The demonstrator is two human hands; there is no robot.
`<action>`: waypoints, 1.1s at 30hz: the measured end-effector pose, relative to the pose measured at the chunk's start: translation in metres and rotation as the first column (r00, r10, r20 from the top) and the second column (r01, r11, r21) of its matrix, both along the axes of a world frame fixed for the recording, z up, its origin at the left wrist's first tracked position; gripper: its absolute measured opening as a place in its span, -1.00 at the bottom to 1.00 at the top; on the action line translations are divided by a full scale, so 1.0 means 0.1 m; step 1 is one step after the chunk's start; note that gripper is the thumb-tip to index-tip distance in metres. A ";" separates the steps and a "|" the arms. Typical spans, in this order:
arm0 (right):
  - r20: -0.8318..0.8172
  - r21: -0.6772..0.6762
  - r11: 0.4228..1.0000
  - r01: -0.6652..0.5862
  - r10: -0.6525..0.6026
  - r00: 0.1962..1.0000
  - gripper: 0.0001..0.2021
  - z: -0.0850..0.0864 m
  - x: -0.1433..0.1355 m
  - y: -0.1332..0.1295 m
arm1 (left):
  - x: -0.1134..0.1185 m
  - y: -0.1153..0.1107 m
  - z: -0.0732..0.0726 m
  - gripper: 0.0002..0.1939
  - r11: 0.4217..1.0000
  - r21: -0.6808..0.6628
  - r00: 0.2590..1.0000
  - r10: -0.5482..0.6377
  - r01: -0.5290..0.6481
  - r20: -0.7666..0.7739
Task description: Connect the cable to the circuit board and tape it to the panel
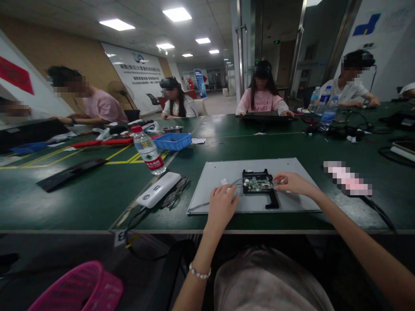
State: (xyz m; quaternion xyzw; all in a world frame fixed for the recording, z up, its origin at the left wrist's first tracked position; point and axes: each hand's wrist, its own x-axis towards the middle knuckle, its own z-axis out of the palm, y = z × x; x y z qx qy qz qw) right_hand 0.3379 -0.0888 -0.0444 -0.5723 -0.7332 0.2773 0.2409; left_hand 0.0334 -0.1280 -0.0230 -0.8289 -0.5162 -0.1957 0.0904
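A green circuit board [259,184] sits in a black plastic bracket [272,201] on a flat grey panel [210,172], which lies near the table's front edge. Dark thin cables [238,182] run from the board's left side toward my left hand [223,202]. That hand rests on the panel with its fingers loosely spread, close to the cables and a small whitish piece. At the board's right edge, the fingertips of my right hand [293,183] are pinched together. Whatever lies between them is too small to make out.
Left of the panel are a white power bank [158,190], folded glasses [175,193], a water bottle [149,151] and a blue tray [173,141]. A black strip-shaped part [71,174] lies farther left. Below stands a pink basket [106,280]. Several people sit around the table.
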 end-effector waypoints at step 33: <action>0.248 0.233 0.962 0.145 -0.203 0.947 -0.77 0.14 0.40 0.25 | 0.10 0.79 0.42 -0.67 0.977 -0.165 0.987 -0.147 0.134 -0.070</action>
